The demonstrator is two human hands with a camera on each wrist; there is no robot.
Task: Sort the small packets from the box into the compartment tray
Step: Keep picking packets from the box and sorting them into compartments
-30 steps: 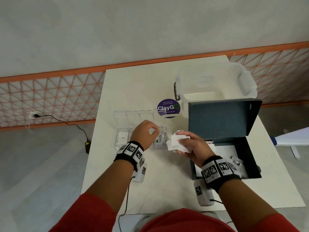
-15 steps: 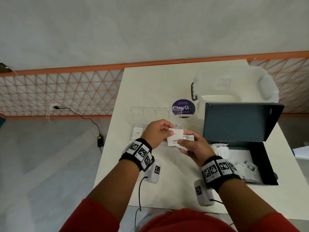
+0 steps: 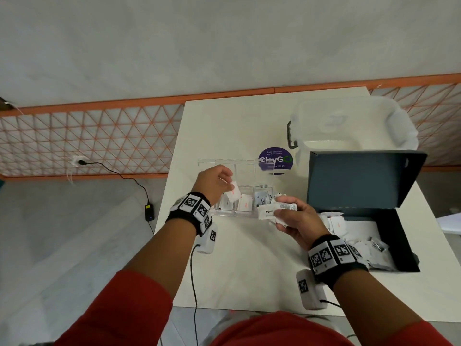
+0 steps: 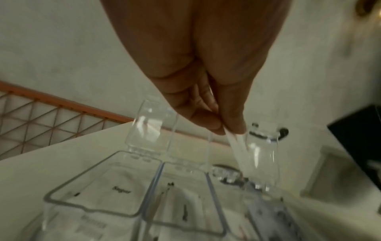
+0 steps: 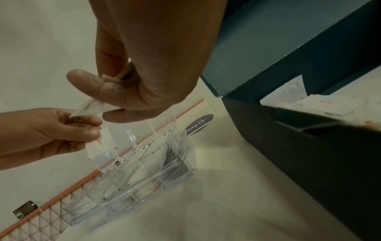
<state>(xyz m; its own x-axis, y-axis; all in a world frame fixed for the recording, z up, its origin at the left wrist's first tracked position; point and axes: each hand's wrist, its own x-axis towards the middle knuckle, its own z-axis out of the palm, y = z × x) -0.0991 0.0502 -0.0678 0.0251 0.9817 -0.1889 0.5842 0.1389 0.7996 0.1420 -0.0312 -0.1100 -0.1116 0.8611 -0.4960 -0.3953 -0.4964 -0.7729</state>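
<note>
A clear compartment tray [image 3: 250, 216] with raised lids lies on the white table, with packets in its compartments. My left hand [image 3: 215, 184] hangs over it and pinches a white packet with red print [image 3: 233, 194] between thumb and fingers, seen edge-on as the pinched packet [image 4: 237, 147] in the left wrist view. My right hand [image 3: 294, 219] grips a small stack of packets [image 3: 270, 211], a "Pepper" one in front, just right of the tray. The dark box [image 3: 401, 236] stands open on the right with several packets [image 3: 361, 248] inside.
A translucent plastic tub [image 3: 354, 126] stands behind the box. A purple round sticker [image 3: 274, 159] is on the table beyond the tray. A black cable and charger [image 3: 149, 211] lie on the floor to the left. The table's front edge [image 3: 249, 309] is close to my body.
My left hand took a red-printed packet from the stack in my right hand and carried it left over the tray. The right hand stayed beside the tray.
</note>
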